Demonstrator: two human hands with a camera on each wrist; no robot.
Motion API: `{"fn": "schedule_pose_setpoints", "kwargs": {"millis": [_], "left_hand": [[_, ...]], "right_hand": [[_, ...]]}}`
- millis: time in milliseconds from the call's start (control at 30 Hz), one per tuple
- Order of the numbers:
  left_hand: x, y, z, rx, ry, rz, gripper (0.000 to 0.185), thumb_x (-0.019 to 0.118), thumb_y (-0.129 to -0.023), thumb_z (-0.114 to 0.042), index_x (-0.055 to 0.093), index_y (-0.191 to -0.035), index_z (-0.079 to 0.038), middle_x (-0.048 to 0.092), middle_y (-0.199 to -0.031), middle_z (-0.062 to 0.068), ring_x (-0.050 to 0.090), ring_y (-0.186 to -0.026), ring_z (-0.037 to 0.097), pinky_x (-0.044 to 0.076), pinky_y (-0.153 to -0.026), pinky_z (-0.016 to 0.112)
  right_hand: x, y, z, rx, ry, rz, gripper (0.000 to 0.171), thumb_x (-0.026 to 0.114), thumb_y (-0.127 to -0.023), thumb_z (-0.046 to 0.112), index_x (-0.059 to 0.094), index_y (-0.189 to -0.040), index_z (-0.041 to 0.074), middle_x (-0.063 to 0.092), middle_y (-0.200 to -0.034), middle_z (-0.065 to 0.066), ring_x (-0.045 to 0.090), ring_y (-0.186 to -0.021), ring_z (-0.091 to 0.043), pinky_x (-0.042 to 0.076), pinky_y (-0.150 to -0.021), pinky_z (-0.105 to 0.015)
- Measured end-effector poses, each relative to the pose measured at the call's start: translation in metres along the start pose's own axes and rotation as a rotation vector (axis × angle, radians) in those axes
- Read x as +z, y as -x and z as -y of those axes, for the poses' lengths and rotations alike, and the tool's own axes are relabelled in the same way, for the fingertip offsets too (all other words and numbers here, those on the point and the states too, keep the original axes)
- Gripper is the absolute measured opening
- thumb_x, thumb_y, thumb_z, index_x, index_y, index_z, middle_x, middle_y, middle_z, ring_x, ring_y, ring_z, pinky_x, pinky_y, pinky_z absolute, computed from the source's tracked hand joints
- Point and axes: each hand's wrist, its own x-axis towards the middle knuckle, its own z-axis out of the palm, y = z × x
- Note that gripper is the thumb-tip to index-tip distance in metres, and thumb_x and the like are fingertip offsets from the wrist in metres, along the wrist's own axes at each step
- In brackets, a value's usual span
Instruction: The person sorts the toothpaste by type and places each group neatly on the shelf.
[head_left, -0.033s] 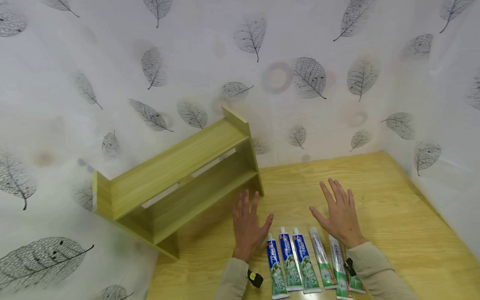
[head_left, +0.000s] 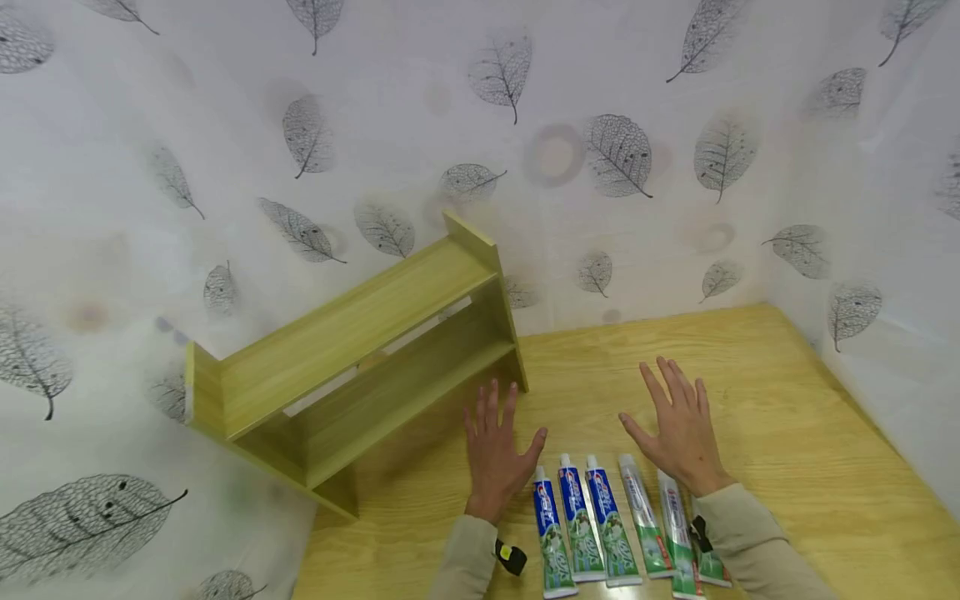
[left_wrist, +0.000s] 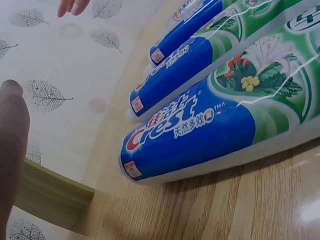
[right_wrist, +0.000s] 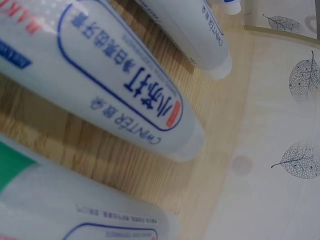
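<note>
My left hand (head_left: 497, 467) is held with fingers spread, just left of a row of toothpaste tubes, and grips nothing. My right hand (head_left: 684, 442) has its fingers spread too, beyond the caps at the row's right end, holding nothing. Three blue-and-green Crest toothpaste tubes (head_left: 580, 525) lie side by side between the forearms, caps pointing away from me. To their right are three white-and-green toothpaste tubes (head_left: 645, 517); the right wrist partly hides the last. The left wrist view shows a Crest tube (left_wrist: 185, 135) up close, and the right wrist view a white tube (right_wrist: 120, 80).
A two-tier wooden shelf (head_left: 360, 325) stands at an angle on the left, near the left fingertips, with bare boards. The wooden table (head_left: 817, 467) meets leaf-patterned walls (head_left: 555, 75) at the back and right. A black strap with a yellow piece (head_left: 512, 557) sits at the left wrist.
</note>
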Motion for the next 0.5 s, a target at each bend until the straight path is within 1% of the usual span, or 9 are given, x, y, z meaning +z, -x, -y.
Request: {"fn": "schedule_pose_setpoints", "kwargs": {"millis": [233, 367, 500], "left_hand": [[0.0015, -0.0009, -0.0009, 0.022, -0.016, -0.024, 0.088, 0.057, -0.102, -0.068, 0.027, -0.175, -0.029, 0.027, -0.182, 0.009, 0.023, -0.170, 0.036, 0.023, -0.134, 0.071], [0.0016, 0.0009, 0.0008, 0.018, -0.020, -0.033, 0.088, 0.059, -0.101, -0.067, 0.030, -0.174, -0.028, 0.029, -0.182, 0.010, 0.024, -0.169, 0.036, 0.025, -0.134, 0.071], [0.0015, 0.0021, 0.0024, 0.001, -0.006, -0.016, 0.088, 0.058, -0.102, -0.067, 0.028, -0.175, -0.028, 0.025, -0.183, 0.009, 0.022, -0.170, 0.035, 0.022, -0.135, 0.070]], "right_hand": [[-0.0002, -0.0015, -0.0013, 0.005, 0.003, 0.000, 0.090, 0.079, -0.093, 0.043, 0.042, -0.167, 0.008, 0.038, -0.170, -0.031, 0.033, -0.157, -0.052, 0.022, -0.126, -0.082], [0.0008, -0.0007, -0.0009, 0.012, -0.004, 0.012, 0.091, 0.079, -0.093, 0.043, 0.041, -0.168, 0.008, 0.038, -0.170, -0.031, 0.033, -0.158, -0.052, 0.020, -0.127, -0.081], [0.0004, -0.0002, 0.0001, 0.010, -0.009, 0.011, 0.091, 0.079, -0.093, 0.043, 0.041, -0.168, 0.007, 0.038, -0.170, -0.031, 0.033, -0.158, -0.052, 0.020, -0.127, -0.081]]}}
